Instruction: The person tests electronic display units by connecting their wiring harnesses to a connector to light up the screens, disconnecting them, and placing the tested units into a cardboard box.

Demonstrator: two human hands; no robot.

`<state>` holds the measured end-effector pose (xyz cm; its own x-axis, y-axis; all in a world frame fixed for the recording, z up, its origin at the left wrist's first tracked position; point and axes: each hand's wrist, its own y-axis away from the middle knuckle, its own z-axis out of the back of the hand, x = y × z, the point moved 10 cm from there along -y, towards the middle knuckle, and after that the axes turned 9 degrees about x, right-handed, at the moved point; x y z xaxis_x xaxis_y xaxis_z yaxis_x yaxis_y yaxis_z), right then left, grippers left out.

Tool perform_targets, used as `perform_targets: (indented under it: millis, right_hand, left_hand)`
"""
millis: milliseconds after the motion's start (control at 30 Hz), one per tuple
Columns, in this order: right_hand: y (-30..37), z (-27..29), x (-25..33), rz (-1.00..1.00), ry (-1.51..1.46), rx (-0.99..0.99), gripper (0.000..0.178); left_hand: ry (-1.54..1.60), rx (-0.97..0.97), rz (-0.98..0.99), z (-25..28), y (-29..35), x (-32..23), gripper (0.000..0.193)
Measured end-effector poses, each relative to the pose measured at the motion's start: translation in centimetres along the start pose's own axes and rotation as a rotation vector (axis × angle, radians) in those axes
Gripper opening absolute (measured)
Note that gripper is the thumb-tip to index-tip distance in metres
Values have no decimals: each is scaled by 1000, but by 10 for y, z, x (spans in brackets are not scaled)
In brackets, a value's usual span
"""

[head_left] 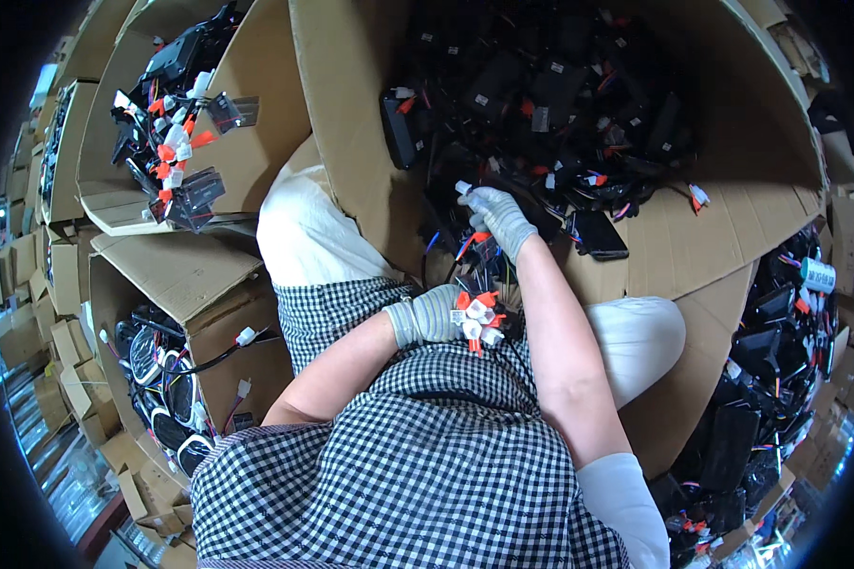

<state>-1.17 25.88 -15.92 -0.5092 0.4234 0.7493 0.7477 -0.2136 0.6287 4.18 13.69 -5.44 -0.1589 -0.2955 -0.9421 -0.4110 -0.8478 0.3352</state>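
Observation:
My left hand [425, 318], in a pale striped work glove, is closed around a bundle of cables held close to my lap. White and orange plug connectors [477, 321] cluster at the end of that bundle, beside my fingers. Farther forward, my right hand [503, 220], gloved alike, pinches a cable with a white connector [464, 188] at its tip. An orange connector [480, 237] hangs just under my right fingers. Both hands are at the near edge of a large cardboard box [351, 123] with many black electronic units [541, 90] and their wires inside.
A black unit [598, 235] lies on the box's cardboard flap [683, 242]. Another box [100, 180] with cabled units stands at far left, one with coiled cables [166, 379] below it. On the right are more black units [764, 341] and a white-green roll [818, 276].

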Motion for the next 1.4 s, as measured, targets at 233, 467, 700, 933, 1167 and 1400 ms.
perform_targets:
  millis: [233, 467, 700, 933, 1167, 1400]
  right_hand:
    - [91, 60, 45, 612, -995, -121, 26]
    - [136, -28, 30, 664, -1133, 140, 28]
    - [144, -56, 3, 498, -949, 161, 36]
    - [150, -71, -11, 384, -906, 147, 35]
    - [167, -11, -23, 117, -244, -250, 41]
    - [169, -19, 35, 227, 472, -81, 38]
  left_hand:
    - [-2, -366, -163, 43, 7, -16, 22]
    - [1373, -614, -632, 57, 10, 43, 36]
    - [692, -784, -347, 67, 23, 26, 26]
    - [1234, -674, -406, 53, 22, 33, 29]
    - [414, -636, -327, 57, 28, 12, 21]
    - [234, -435, -252, 46, 20, -8, 35]
